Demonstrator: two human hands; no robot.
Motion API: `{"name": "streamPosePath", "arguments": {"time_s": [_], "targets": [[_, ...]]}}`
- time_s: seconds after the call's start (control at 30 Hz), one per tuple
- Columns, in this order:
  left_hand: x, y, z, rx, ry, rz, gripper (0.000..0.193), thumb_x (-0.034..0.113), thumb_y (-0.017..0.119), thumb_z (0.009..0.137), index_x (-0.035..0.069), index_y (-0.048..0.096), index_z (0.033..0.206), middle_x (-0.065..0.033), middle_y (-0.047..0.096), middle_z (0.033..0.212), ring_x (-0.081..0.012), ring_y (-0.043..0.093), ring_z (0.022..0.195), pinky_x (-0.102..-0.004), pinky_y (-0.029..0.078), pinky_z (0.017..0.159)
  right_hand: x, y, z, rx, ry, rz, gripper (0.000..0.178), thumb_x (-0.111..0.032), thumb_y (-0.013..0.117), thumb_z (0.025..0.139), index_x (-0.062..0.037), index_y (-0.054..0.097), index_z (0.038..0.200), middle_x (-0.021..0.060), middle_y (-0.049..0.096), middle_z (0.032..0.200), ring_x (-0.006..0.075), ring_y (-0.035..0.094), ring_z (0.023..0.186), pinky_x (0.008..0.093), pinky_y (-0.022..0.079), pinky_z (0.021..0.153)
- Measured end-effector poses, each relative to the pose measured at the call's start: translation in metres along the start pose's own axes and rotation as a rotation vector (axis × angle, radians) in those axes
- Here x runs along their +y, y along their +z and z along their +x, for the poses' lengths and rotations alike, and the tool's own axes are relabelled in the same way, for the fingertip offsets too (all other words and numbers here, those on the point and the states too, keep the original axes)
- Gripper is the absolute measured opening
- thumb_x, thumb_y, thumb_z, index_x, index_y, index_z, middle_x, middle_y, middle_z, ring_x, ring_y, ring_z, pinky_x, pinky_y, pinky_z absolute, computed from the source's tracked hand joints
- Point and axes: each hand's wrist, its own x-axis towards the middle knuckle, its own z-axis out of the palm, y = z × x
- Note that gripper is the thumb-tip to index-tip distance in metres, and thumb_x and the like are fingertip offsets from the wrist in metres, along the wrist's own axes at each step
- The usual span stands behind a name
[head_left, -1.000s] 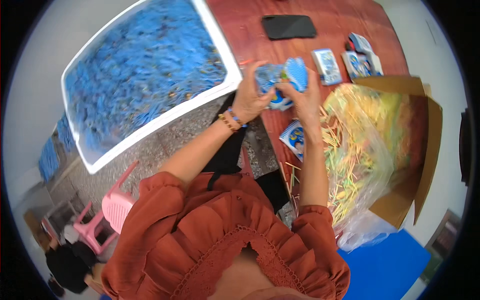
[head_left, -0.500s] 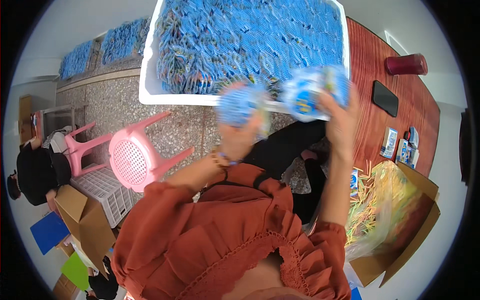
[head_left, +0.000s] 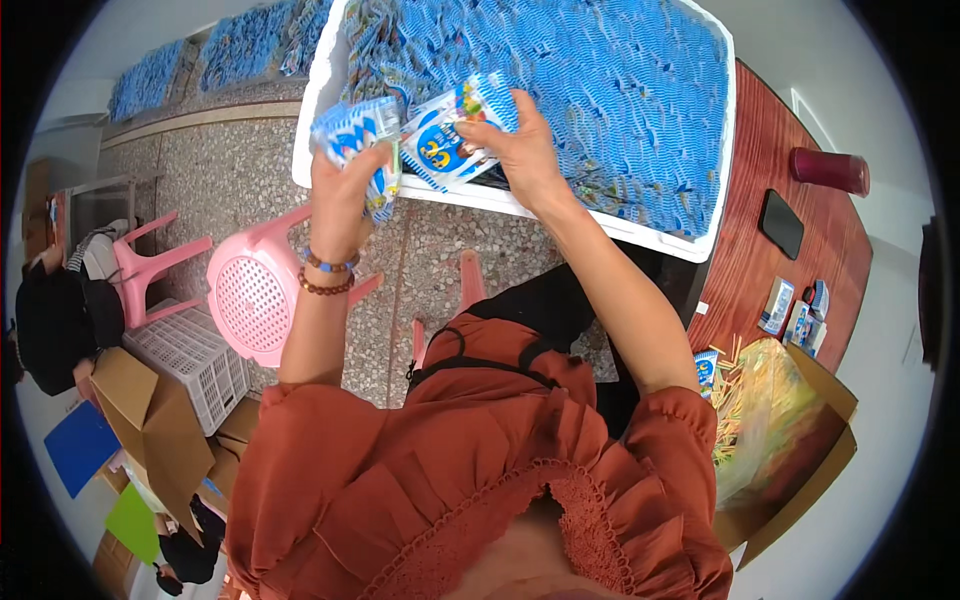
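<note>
A white foam box (head_left: pixel 318 110) stands in front of me, filled with rows of small blue-and-white striped packets (head_left: pixel 610 100). Over its near left part, my left hand (head_left: pixel 340 190) grips a bunch of packets (head_left: pixel 358 128), fingers wrapped round them. Beside it, my right hand (head_left: pixel 528 155) pinches striped packets (head_left: pixel 445 140) that have a blue emblem on the front. The two bunches are close together at the near rim; whether they touch I cannot tell. How many packets each hand holds is hidden.
Right, a red-brown table (head_left: pixel 740 150) bears a dark red cup (head_left: pixel 830 171), a phone (head_left: pixel 781 224) and small boxes (head_left: pixel 778 305). Nearer is a carton (head_left: pixel 800 490) with coloured sticks (head_left: pixel 730 405). Left are pink stools (head_left: pixel 255 300), a white crate (head_left: pixel 195 355) and other people (head_left: pixel 65 320).
Both hands with their packets have moved left along the box's near edge. My right hand has come across the box from its right corner, and the view has shifted slightly.
</note>
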Motion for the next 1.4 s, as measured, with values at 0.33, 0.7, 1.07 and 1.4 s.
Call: {"name": "streamPosePath", "arguments": {"time_s": [0.33,0.7,1.07,1.4], "targets": [[0.009,0.004,0.05,-0.331,-0.396,0.117,0.03,0.002,0.062,0.081,0.0,0.056,0.111,-0.0081,0.066,0.097,-0.0171,0.068,0.084,-0.0288,0.055,0.074,-0.009,0.0,-0.011,0.017,-0.081,-0.53,0.046,-0.013,0.078,0.076,0.0011,0.05,0.11,0.008,0.065,0.091,0.0118,0.063,0.08,0.0266,0.051,0.069],[-0.006,-0.011,0.096,-0.322,-0.211,0.248,0.025,0.01,0.063,0.082,0.001,0.059,0.106,-0.0112,0.069,0.09,-0.0177,0.067,0.076,-0.0326,0.056,0.066,-0.011,-0.007,-0.007,-0.265,-0.248,-1.18,0.034,-0.012,0.072,0.074,-0.007,0.053,0.102,0.0133,0.064,0.091,0.0326,0.064,0.084,0.0419,0.049,0.07],[0.007,-0.008,0.043,-0.365,0.123,0.453,0.057,0.004,0.066,0.082,0.003,0.042,0.133,-0.0044,0.06,0.111,-0.0101,0.057,0.098,-0.0258,0.047,0.085,-0.025,-0.007,-0.007,-0.452,-0.146,-1.236,0.046,-0.015,0.061,0.082,-0.0025,0.048,0.125,0.0208,0.058,0.118,0.0369,0.056,0.109,0.0442,0.045,0.09],[0.003,0.002,0.017,-0.389,0.668,1.107,0.093,-0.004,0.072,0.066,-0.003,0.021,0.144,-0.0215,0.045,0.131,-0.0327,0.052,0.111,-0.0373,0.044,0.093,-0.066,0.049,0.003,-0.368,0.118,-0.667,0.088,-0.054,0.07,0.077,0.0052,0.039,0.134,0.0162,0.059,0.091,0.0186,0.06,0.075,0.0313,0.049,0.059]]}}
